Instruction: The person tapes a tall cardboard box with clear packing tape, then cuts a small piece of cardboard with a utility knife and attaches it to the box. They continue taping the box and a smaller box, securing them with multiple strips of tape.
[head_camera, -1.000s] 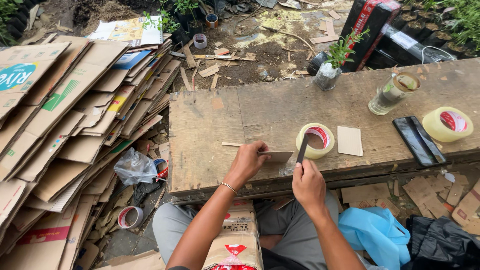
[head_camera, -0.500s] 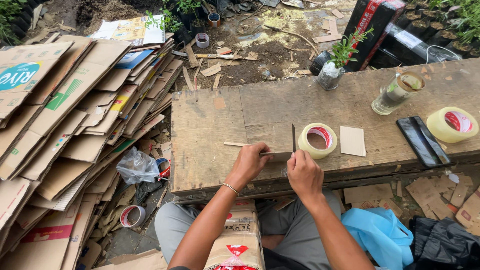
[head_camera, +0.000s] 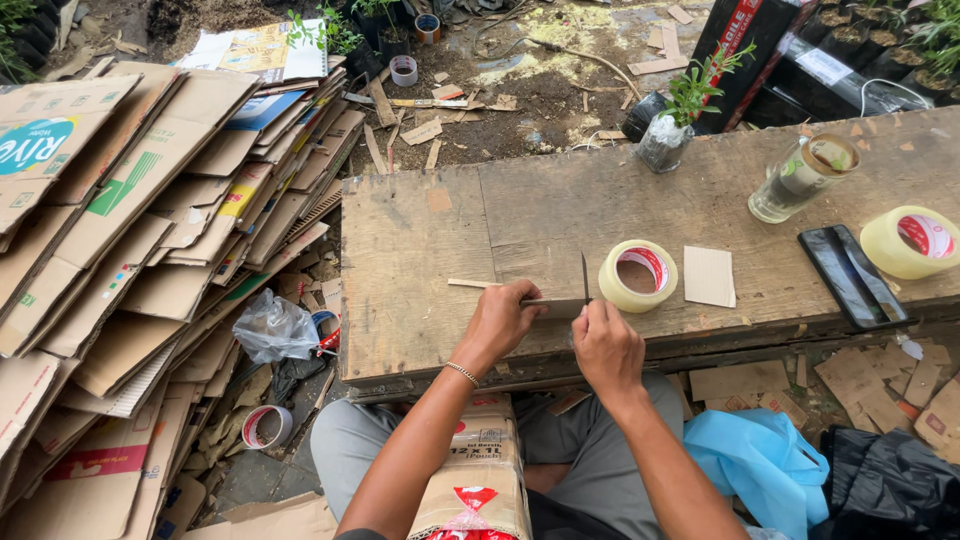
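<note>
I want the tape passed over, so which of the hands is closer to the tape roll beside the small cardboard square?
Right. The right hand sits just below and left of the tape roll, holding a blade. The left hand is farther left, pressing down a thin strip.

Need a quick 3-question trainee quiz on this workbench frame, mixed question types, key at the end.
1. True or false: the right hand holds a blade upright over the small cardboard piece.
2. What does the left hand press on? A) the phone B) the small cardboard piece C) the glass jar
3. Fill in: just right of the blade lies a roll of ____.

Key
1. True.
2. B; the phone and glass jar sit untouched farther right on the wooden bench.
3. Tape; a second roll lies at the far right.
</note>
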